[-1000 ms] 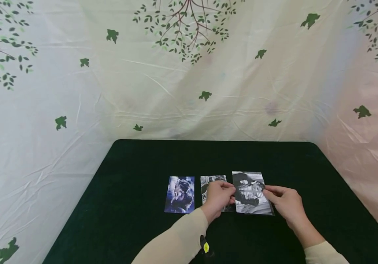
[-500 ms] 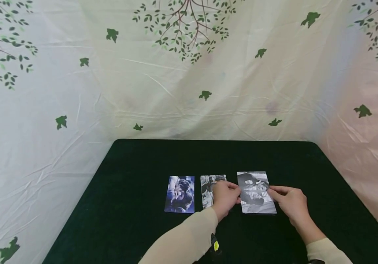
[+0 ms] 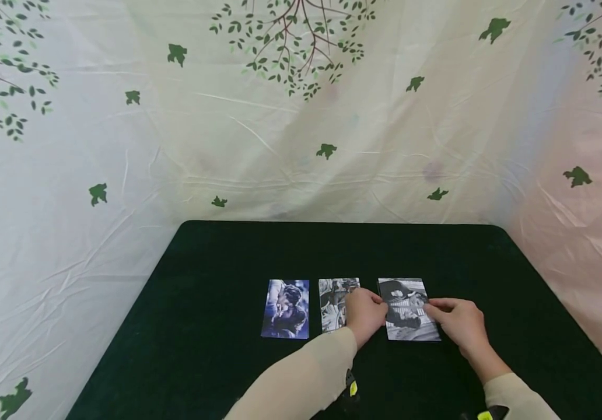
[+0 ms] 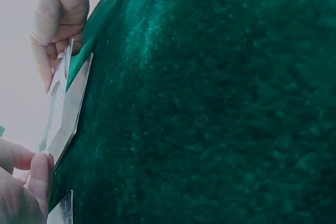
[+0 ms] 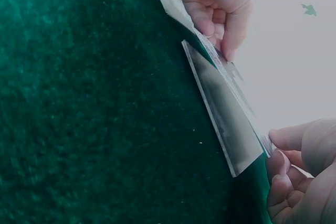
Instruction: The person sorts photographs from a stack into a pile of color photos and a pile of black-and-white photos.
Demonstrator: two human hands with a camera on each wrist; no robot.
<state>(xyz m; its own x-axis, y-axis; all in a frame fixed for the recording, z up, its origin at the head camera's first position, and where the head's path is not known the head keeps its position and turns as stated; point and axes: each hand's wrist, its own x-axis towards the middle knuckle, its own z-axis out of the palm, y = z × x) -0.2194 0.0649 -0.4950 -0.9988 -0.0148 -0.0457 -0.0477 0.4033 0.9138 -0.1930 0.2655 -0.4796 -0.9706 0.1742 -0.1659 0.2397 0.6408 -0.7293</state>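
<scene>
A black-and-white photo card [image 3: 410,318] is at the right end of a row of three spots. My left hand [image 3: 366,315] pinches its left edge, and my right hand [image 3: 461,324] pinches its right edge between thumb and fingers. Seen from the right wrist, the held photo card [image 5: 239,95] is tilted just above a thick photo card or small stack [image 5: 226,119] lying on the cloth. The left wrist view shows the same lower stack [image 4: 76,106] under the held card. A second black-and-white photo card [image 3: 332,300] lies partly hidden behind my left hand.
A blue-purple photo card [image 3: 286,309] lies at the left of the row. Dark green cloth covers the table [image 3: 217,262]. A pale curtain [image 3: 280,134] with printed leaves hangs behind the table's far edge and along both sides.
Both hands have shifted right with the held photo card, then lowered it slightly toward the near side. The left hand now covers less of the middle card. The blue-purple card stays in place.
</scene>
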